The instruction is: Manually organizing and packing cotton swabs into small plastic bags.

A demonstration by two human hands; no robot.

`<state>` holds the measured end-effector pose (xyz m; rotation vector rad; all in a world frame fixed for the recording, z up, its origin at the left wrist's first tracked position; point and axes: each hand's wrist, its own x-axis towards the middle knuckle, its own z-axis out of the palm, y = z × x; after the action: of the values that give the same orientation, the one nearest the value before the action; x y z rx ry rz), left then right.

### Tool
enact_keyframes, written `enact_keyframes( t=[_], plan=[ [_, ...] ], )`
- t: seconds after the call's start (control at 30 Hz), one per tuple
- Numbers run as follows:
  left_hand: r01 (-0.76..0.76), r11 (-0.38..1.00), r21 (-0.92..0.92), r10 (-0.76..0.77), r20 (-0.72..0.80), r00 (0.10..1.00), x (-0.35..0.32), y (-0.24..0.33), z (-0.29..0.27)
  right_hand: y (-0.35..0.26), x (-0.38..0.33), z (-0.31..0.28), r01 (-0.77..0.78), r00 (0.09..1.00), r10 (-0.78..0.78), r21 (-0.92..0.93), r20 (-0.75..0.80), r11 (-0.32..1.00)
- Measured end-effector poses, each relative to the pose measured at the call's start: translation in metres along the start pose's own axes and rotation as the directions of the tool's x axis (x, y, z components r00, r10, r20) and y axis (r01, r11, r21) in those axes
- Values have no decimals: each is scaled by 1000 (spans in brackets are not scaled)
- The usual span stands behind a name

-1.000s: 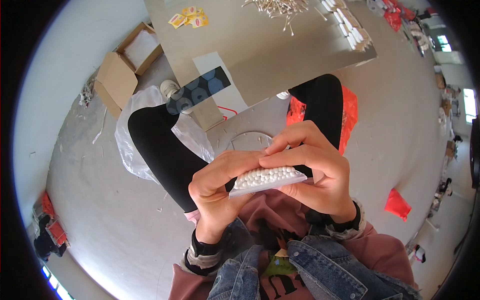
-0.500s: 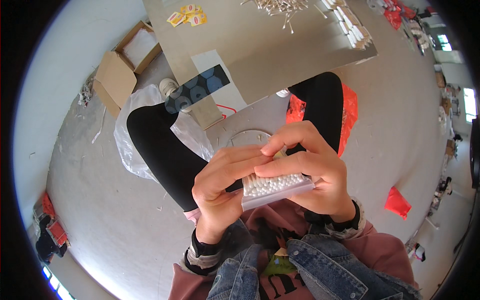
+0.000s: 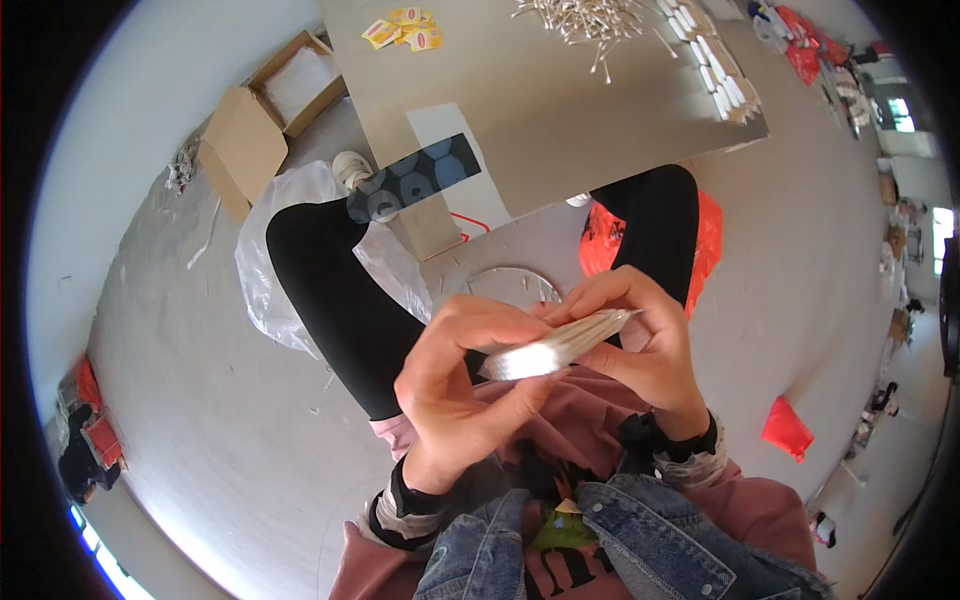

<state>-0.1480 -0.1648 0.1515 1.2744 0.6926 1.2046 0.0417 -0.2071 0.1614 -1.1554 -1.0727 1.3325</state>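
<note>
Both my hands hold a small clear plastic pack of cotton swabs (image 3: 548, 352) over my lap. The pack is tilted, one side facing me, with glare washing out its left end. My left hand (image 3: 455, 385) grips that left end, thumb below and fingers above. At the right end, my right hand (image 3: 645, 345) pinches it between thumb and fingers. On the table ahead lies a heap of loose cotton swabs (image 3: 590, 22). Several filled packs of swabs (image 3: 712, 65) line the table's right edge, and several yellow labels (image 3: 405, 30) lie at its left.
The cardboard-topped table (image 3: 540, 110) ends just beyond my knees; a dark patterned strip (image 3: 420, 180) covers its near left corner. An open cardboard box (image 3: 240, 140) and a clear plastic bag (image 3: 275, 270) are at left. Red bags (image 3: 787, 430) lie on the floor at right.
The pack has turned: its white swab tips faced me before, and now it shows edge-on with glare. My left thumb has come under it. The view has shifted slightly.
</note>
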Motion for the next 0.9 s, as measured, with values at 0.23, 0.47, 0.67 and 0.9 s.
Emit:
enact_keyframes(
  t=[0.23,0.47,0.67,0.9],
  plan=[
    [-11,992,126,3,64,998,1,10,6,12,-3,6,-60,996,57,41,71,997],
    [-45,984,170,26,115,993,-1,5,3,12,-3,6,-36,998,34,35,59,999],
    [-72,988,138,57,106,993,0,7,4,9,-1,7,-33,997,33,4,63,999],
    [-99,980,173,83,97,992,6,6,5,9,2,3,-101,995,101,40,-11,994]
  ],
)
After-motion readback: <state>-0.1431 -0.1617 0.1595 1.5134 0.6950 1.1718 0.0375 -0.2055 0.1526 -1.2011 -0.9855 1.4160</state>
